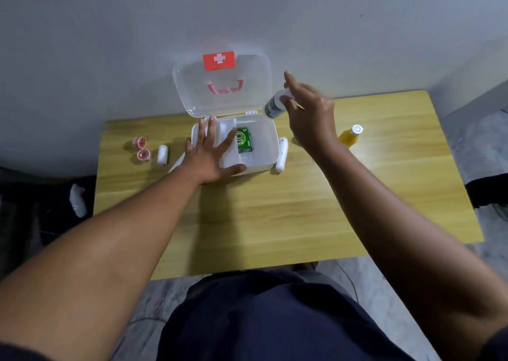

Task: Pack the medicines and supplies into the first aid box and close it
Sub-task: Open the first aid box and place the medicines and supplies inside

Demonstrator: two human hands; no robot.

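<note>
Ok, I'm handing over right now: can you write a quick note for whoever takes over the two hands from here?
Left hand: flat, fingers spread, resting on the left part of the open first aid box.
Right hand: holds the white bottle in the air over the box's right rear corner.
Done: lid is up; green packet lies inside.
Left to do: put in the white bottle, then the two red pots and white roll on the table left of the box, the white tube by its right wall, and the yellow bottle farther right. Then close the lid.
</note>
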